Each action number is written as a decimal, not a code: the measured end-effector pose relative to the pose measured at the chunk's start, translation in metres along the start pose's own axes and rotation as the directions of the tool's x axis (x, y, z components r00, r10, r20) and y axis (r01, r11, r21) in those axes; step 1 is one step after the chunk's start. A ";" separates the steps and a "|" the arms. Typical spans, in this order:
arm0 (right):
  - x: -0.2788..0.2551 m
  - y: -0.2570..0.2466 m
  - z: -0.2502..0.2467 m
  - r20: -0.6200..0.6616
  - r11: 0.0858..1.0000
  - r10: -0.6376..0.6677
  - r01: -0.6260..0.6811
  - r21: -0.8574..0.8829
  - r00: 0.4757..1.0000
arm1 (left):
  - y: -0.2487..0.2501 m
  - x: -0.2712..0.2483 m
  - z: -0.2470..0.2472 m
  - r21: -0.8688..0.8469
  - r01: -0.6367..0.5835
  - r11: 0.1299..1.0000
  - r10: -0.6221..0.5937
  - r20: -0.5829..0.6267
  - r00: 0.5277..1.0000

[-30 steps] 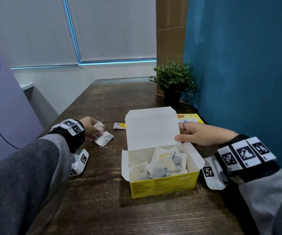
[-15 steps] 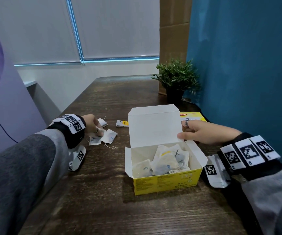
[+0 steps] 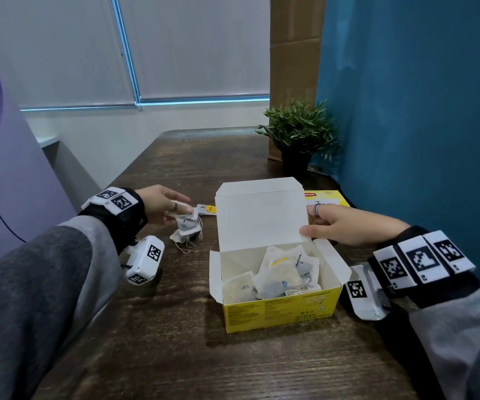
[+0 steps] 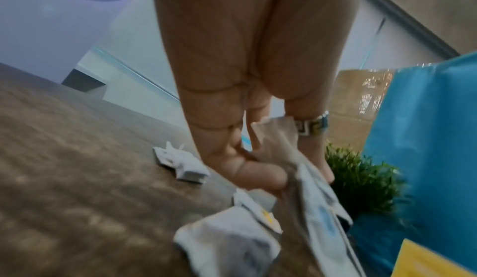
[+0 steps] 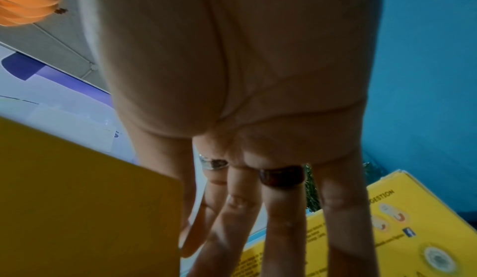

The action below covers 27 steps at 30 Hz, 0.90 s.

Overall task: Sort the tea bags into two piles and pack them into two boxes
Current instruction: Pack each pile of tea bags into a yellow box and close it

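An open yellow tea box stands mid-table with several white tea bags inside. My right hand pinches the right edge of its raised white lid, thumb in front and fingers behind. In the right wrist view the right hand lies against the lid's yellow outer face. Left of the box, my left hand pinches a tea bag that hangs just above the table, seen close in the left wrist view as tea bag. Another tea bag lies below it.
A second yellow box lies flat and closed behind the open one. A loose tea bag with a yellow tag lies near the lid's left edge. A potted plant stands at the back right by the blue wall. Another loose tea bag lies farther left.
My left hand has lifted one tea bag off the small pile and moved it right, toward the box. The right hand keeps its hold on the lid.
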State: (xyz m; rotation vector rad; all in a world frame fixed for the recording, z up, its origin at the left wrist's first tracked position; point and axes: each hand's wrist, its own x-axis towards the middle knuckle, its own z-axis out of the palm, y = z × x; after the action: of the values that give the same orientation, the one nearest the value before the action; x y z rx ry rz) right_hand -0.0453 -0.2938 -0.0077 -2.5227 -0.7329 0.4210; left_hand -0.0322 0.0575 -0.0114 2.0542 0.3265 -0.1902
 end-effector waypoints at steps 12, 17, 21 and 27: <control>-0.002 -0.002 0.000 -0.005 1.000 -0.027 0.027 0.001 1.000 | -0.008 -0.004 0.013 0.582 0.033 0.813 -0.048 0.011 0.999; -0.004 -0.005 0.000 0.004 1.000 -0.012 0.012 0.012 1.000 | 0.013 -0.033 -0.005 0.498 -0.120 0.859 0.129 0.017 0.992; -0.004 -0.005 0.000 -0.006 1.000 0.002 -0.002 0.014 1.000 | 0.057 -0.087 -0.005 0.097 -0.332 0.938 0.323 0.098 0.941; -0.006 -0.007 0.000 -0.011 1.000 0.004 -0.004 0.009 1.000 | 0.080 -0.127 0.058 0.225 -0.369 0.902 0.209 0.521 0.828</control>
State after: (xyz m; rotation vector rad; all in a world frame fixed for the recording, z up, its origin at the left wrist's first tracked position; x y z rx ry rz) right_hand -0.0529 -0.2920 -0.0027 -2.5168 -0.7199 0.4107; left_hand -0.1276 -0.0490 0.0617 2.2506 -0.3604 -0.5912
